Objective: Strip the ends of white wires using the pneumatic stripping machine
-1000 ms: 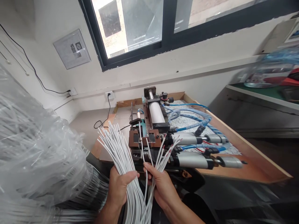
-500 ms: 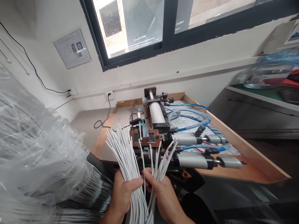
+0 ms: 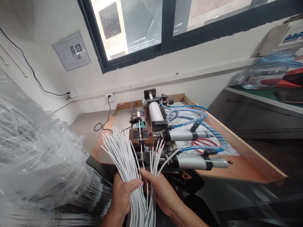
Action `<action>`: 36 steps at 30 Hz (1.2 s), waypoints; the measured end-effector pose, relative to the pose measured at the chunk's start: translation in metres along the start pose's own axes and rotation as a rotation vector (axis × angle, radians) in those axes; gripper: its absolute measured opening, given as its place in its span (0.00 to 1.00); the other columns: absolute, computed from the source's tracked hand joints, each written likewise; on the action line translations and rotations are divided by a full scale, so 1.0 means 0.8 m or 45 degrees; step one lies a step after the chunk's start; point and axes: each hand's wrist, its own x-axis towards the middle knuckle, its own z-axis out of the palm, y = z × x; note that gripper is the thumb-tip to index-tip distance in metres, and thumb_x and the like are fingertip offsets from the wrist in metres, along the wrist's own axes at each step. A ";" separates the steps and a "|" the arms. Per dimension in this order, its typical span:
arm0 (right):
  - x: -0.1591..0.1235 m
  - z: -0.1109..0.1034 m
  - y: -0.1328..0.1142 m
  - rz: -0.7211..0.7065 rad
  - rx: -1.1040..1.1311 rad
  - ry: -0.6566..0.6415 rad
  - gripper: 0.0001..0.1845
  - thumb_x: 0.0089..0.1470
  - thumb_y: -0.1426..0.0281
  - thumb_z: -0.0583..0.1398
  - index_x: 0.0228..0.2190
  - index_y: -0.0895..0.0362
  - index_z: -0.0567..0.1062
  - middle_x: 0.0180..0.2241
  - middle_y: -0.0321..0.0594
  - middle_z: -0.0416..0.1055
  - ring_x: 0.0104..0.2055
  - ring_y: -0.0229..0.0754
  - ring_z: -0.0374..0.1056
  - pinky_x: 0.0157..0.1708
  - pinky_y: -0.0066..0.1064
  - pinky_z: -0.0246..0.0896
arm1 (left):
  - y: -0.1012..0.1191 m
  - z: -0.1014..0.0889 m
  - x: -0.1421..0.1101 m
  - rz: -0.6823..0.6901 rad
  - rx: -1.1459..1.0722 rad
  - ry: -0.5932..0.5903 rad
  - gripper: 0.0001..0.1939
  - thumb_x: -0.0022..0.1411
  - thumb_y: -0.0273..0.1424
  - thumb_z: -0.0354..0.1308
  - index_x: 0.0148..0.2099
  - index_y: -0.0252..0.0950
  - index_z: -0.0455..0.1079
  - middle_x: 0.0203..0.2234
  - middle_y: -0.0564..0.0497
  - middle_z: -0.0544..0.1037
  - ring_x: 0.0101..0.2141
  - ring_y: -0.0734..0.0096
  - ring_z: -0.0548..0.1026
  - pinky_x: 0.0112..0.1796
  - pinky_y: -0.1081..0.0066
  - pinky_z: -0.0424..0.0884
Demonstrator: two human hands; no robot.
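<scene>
My left hand (image 3: 123,192) is wrapped around a thick bundle of white cables (image 3: 123,157), their ends fanning up and to the left. My right hand (image 3: 163,190) grips a smaller group of white cables (image 3: 155,159), some showing red at the tips. Between its thumb and fingers it pinches a single cable (image 3: 143,162), which runs up to the front of a pneumatic machine (image 3: 156,112). The cable's tip meets the machine near the brown clamp blocks (image 3: 134,135), whose dark jaws are close together. The right fingertips are partly hidden behind the thumb.
Plastic-wrapped cable bundles (image 3: 42,151) stand close on the left. The machine sits in a wood-edged tray (image 3: 251,153), with silver cylinders (image 3: 194,162) and blue air hoses (image 3: 196,118) on its right. A green shelf (image 3: 267,97) holds a clear plastic bottle.
The pinched cable has moved up to the machine. The clamp blocks have come together and the cylinder rods have shifted left. The view has shifted slightly.
</scene>
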 end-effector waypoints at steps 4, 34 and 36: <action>-0.005 -0.002 0.003 -0.066 -0.032 0.020 0.13 0.36 0.63 0.64 0.23 0.59 0.73 0.18 0.34 0.67 0.21 0.36 0.59 0.25 0.27 0.52 | 0.000 -0.002 -0.001 0.049 0.010 -0.044 0.14 0.40 0.19 0.58 0.34 0.30 0.73 0.27 0.48 0.78 0.29 0.63 0.73 0.35 0.64 0.68; -0.019 -0.005 0.010 -0.247 -0.180 0.112 0.11 0.41 0.64 0.62 0.20 0.59 0.71 0.17 0.32 0.63 0.21 0.33 0.55 0.24 0.25 0.51 | -0.011 -0.013 -0.004 0.029 0.073 -0.120 0.14 0.42 0.18 0.58 0.36 0.29 0.72 0.28 0.47 0.78 0.31 0.60 0.73 0.37 0.62 0.66; -0.022 -0.007 0.010 -0.234 -0.184 0.140 0.11 0.41 0.63 0.62 0.20 0.60 0.70 0.17 0.32 0.62 0.20 0.32 0.53 0.23 0.25 0.50 | -0.015 -0.017 -0.004 0.008 0.066 -0.076 0.11 0.42 0.18 0.58 0.32 0.30 0.72 0.25 0.49 0.77 0.28 0.63 0.73 0.33 0.64 0.67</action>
